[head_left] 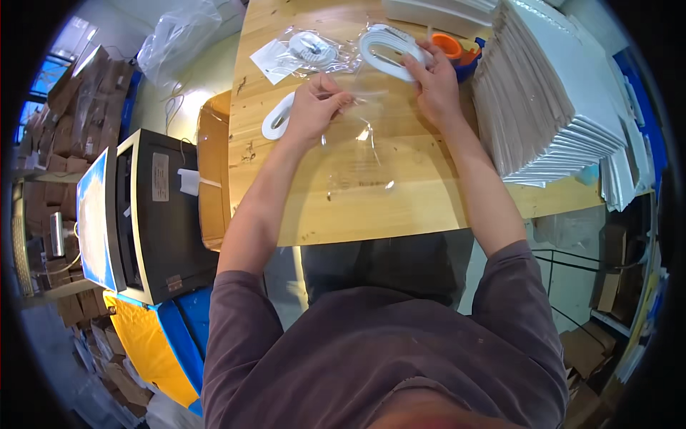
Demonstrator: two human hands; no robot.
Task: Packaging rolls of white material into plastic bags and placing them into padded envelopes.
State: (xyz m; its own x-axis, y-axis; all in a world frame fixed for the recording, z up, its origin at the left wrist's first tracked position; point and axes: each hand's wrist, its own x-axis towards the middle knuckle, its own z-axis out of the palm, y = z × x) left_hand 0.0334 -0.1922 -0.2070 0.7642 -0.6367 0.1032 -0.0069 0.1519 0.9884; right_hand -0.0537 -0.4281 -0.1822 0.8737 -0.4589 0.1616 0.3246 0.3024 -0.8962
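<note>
My left hand (318,109) is closed, thumb and fingers pinching the top edge of a clear plastic bag (361,154) that spreads over the wooden table. My right hand (437,80) grips a flat white coil (380,51), which looks like a wound cable or strap, above and right of the bag. A similar white coil (271,123) lies on the table beside my left wrist, partly hidden by it. Farther back, another coil (312,48) rests in clear plastic, with a small white packet (274,61) to its left.
An orange and blue tape dispenser (446,47) stands behind my right hand. Tall stacks of white padded sheets or envelopes (543,93) fill the table's right side. An open cardboard box (214,171) and a dark cabinet-like machine (168,207) stand to the left.
</note>
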